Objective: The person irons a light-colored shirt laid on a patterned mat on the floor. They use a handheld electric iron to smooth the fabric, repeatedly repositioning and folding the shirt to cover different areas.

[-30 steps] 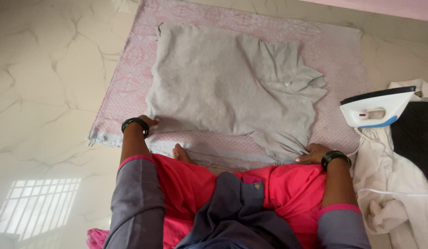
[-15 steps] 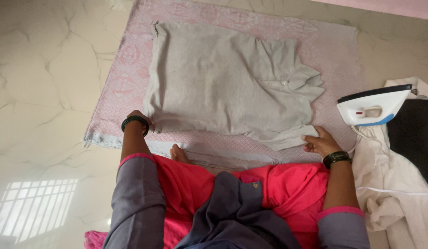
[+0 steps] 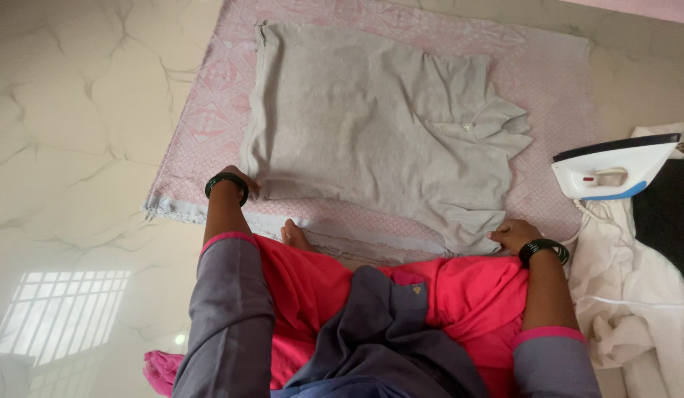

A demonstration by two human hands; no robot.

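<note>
- The floor (image 3: 77, 118) is glossy white marble tile veined with faint brown, filling the view from 12 round to 9 o'clock.
- A barred window's bright reflection (image 3: 58, 313) glows on the floor at 8 o'clock.
- A strip of pink wall (image 3: 651, 9) shows at 1 o'clock.
- Light is soft and even.

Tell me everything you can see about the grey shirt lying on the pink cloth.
The grey shirt is a soft, knit-looking collared garment, spread flat but creased on the pink patterned cloth. Its collar with a small button points right, toward the iron. The left hand rests on its near left corner; the right hand presses the bunched near right sleeve.
</note>
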